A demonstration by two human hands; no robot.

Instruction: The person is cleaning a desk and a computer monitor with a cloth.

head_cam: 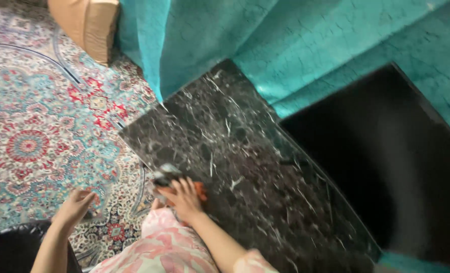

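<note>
The right hand (184, 198) presses flat, fingers spread, on an orange cloth (199, 190) at the near edge of the dark marble bench (235, 151), apparently mid-wipe, while the left hand (75, 205) hangs loosely open, empty, above the rug (37, 116).

left hand (74, 205): loosely curled, empty | right hand (183, 197): palm down, fingers spread

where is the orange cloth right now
In the head view, the orange cloth lies under the right hand on the near left edge of the dark marble top.
</note>
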